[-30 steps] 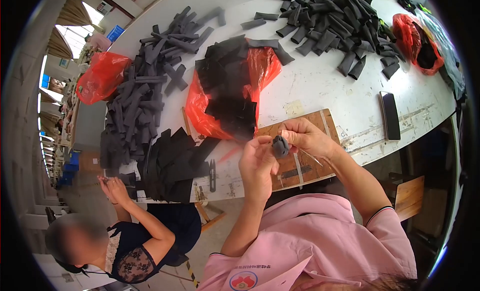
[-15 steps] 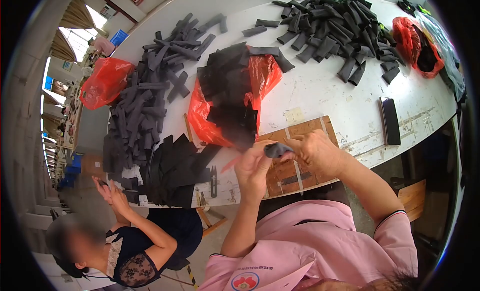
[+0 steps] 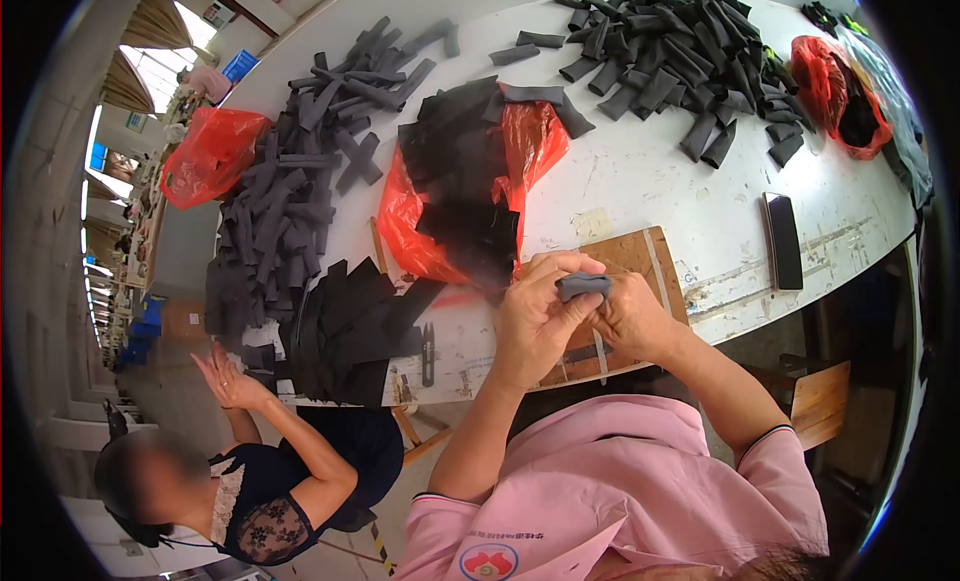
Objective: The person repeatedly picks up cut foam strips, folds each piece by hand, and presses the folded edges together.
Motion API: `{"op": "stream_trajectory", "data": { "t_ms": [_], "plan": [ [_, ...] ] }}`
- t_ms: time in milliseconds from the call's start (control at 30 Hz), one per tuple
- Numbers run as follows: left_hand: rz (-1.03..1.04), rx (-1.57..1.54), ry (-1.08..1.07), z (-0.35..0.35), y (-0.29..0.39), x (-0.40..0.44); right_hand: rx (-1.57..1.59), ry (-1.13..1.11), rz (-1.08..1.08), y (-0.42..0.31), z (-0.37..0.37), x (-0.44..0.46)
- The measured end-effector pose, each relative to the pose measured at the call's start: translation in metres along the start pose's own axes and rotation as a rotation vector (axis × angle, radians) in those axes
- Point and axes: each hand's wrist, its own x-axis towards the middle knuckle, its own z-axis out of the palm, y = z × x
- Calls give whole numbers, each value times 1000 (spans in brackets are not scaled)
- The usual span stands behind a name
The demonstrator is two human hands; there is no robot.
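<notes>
Both hands are together above a brown wooden board (image 3: 640, 253) at the table's near edge. Between them is a small dark grey fabric tube (image 3: 582, 285), one end facing up toward me. My left hand (image 3: 538, 316) pinches it with the thumb on the near side and fingers behind. On the tube's other side, my right hand (image 3: 637, 317) closes around it, its fingertips partly hidden. Just beyond the hands, a red plastic bag (image 3: 540, 146) lies opened out under dark fabric pieces (image 3: 455, 151).
Grey fabric tubes lie in a left pile (image 3: 270, 216) and a far pile (image 3: 670, 51). Flat black pieces (image 3: 345, 331) and thread snips (image 3: 428, 353) are at left. A phone (image 3: 783, 241) rests at right. A co-worker (image 3: 270, 481) sits at the left with hands raised.
My hands have come closer together and shifted slightly right, and the fabric tube now sits more upright between them. The co-worker's hands have moved slightly.
</notes>
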Motion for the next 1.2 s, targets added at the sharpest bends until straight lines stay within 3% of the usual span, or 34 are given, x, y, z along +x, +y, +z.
{"op": "stream_trajectory", "data": {
  "t_ms": [100,133,167,200,233,333,367,533,767,900,1000,1200],
  "plan": [
    [109,158,-25,2,21,3,142,80,-34,3,0,1],
    [14,106,-32,2,16,-1,181,77,-30,9,4,-2],
    [-71,57,-39,0,7,-4,364,-69,116,30,23,-15],
    [-150,9,-43,0,2,-3,282,-33,57,26,17,-8],
    [38,6,32,2,4,-3,210,0,9,15,9,-2],
    [-49,-487,82,4,19,-8,151,42,-55,-1,-5,4],
    [41,-443,10,2,19,-6,140,32,-78,-3,-12,6],
    [6,-199,-50,-7,20,1,379,85,-24,12,12,1],
    [67,-223,168,5,25,-11,68,41,-12,3,-2,2],
    [170,-611,253,2,21,-9,12,5,-43,-17,-26,12],
    [194,-710,327,-13,5,-13,-34,-26,-77,-18,-25,17],
    [110,-449,244,-19,10,-14,-124,32,-84,-6,-6,12]
  ]
}}
